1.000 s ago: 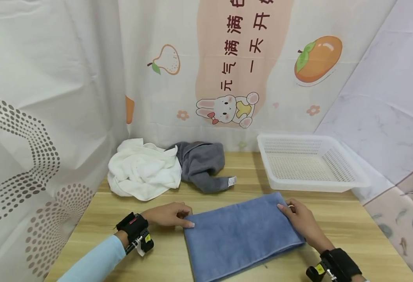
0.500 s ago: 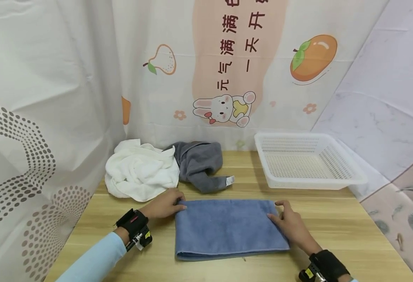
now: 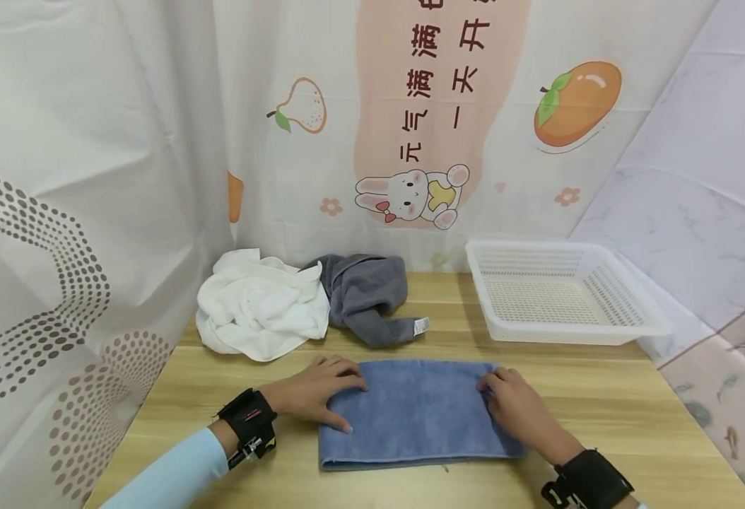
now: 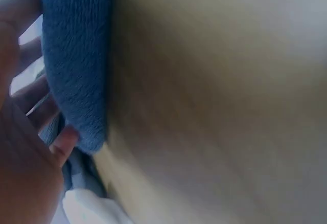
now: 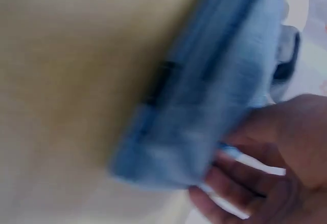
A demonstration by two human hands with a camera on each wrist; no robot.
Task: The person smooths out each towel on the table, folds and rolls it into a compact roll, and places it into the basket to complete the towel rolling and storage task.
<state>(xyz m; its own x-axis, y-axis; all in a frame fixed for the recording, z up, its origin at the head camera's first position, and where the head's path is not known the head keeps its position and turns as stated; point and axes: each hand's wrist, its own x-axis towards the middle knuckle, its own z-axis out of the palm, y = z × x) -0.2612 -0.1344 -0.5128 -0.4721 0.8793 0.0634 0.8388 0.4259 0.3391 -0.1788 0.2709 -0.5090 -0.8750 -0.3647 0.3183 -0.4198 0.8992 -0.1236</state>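
Note:
A folded blue towel lies on the wooden table, its long side running left to right. My left hand rests on the towel's left end with its fingers spread and the thumb lower down; in the left wrist view those fingers reach over the blue folded edge. At the opposite end my right hand holds the towel's right edge with bent fingers. The right wrist view shows this hand beside the towel's layered corner, somewhat blurred.
Behind the blue towel lie a crumpled white towel and a crumpled grey towel with a white label. A white plastic basket stands at the back right. Printed curtains enclose the table.
The blue towel has turned from slanting to nearly straight across. My left hand has gone from pinching its far left corner to lying spread on top. My right hand has shifted slightly along the right edge.

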